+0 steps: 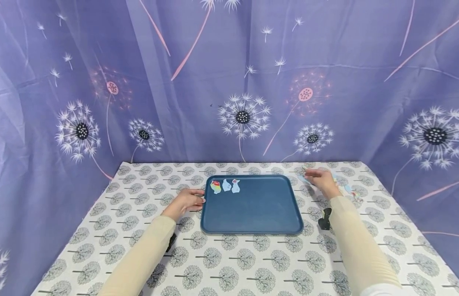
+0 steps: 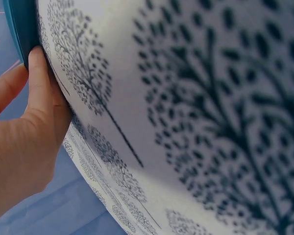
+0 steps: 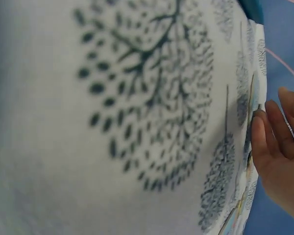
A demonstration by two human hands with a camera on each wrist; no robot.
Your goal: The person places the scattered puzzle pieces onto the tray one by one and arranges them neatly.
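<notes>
My left hand is at the left side of a dark blue tray, its fingertips against the rim. In the left wrist view the extended fingers meet the tray's edge. Three small cutout pieces lie in the tray's far left corner: a red and yellow-green piece, a pale blue piece and another pale blue piece with some red. Right of the tray, my right hand hovers low over more flat colourful cutouts, partly hiding them. Its fingers are loosely bent, with nothing visibly gripped.
A white cloth printed with grey trees covers the table. Purple curtains with dandelion prints stand behind the table and along both sides. A black object shows at my right wrist.
</notes>
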